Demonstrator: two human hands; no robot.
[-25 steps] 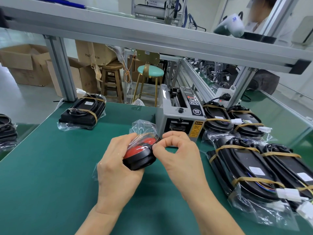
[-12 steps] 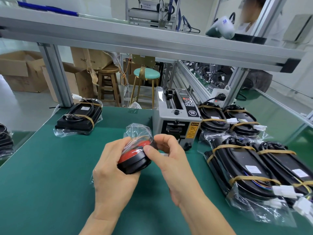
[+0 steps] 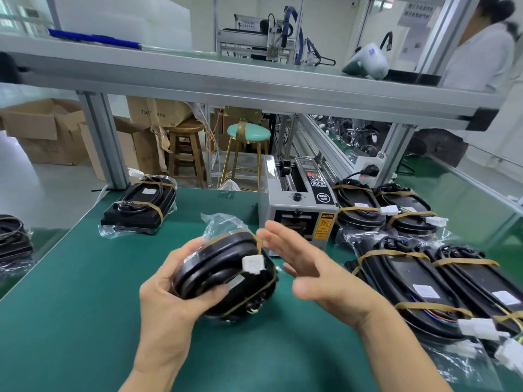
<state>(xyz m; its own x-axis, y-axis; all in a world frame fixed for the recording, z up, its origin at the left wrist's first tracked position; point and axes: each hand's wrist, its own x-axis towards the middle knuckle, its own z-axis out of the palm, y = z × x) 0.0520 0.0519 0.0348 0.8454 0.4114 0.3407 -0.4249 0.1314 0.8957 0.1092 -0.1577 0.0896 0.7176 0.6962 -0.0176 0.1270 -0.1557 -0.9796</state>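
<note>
1. Head view, the hands: the left hand (image 3: 169, 301) is curled round the round black part (image 3: 215, 275) and holds it up above the green table (image 3: 85, 306). The right hand (image 3: 319, 278) is spread wide, holds nothing, and sits just beside the part.
2. Head view, the part: it is in a clear bag (image 3: 220, 224), and the loose top of the bag sticks up behind it. A white plug (image 3: 252, 264) lies on the side that faces up.
3. Next job, I think: fold the bag top flat and tape it. Grip the part tight with the left hand so it does not slip.
4. Press the loose bag down with the right hand, then reach for the tape machine (image 3: 297, 207) just behind.
5. Lay it near the bagged parts (image 3: 410, 278) on the right, not on their plugs.
</note>
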